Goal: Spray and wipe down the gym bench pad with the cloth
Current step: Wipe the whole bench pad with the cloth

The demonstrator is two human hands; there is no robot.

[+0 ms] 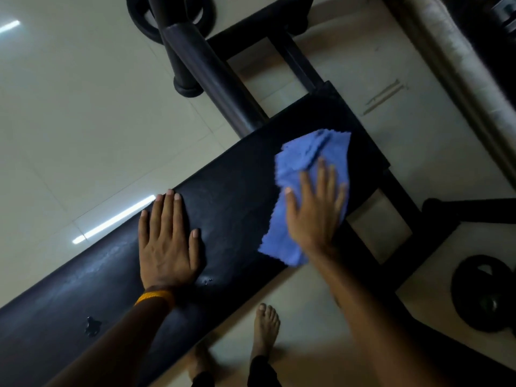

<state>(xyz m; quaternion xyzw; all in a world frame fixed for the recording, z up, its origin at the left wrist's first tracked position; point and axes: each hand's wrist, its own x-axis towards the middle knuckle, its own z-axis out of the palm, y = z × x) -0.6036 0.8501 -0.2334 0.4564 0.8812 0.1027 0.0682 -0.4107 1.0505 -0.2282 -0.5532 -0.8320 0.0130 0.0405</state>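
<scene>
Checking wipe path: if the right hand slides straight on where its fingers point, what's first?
Only more blue cloth under the right hand, then bare bench pad up to its far end; nothing else shows, though depth is unclear.

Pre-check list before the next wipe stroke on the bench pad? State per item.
1. Right hand flat on the blue cloth: ok.
2. Cloth lying on the bench pad, one corner hanging over the near edge: ok.
3. Left hand flat on the pad, bracing, clear of the cloth: ok.
4. Droplets remain on the pad by the left forearm, unwiped: not ok.
5. Spray bottle location: cannot tell, none in view.
6. Bare foot beside the bench, clear of the weight plate: ok.
</scene>
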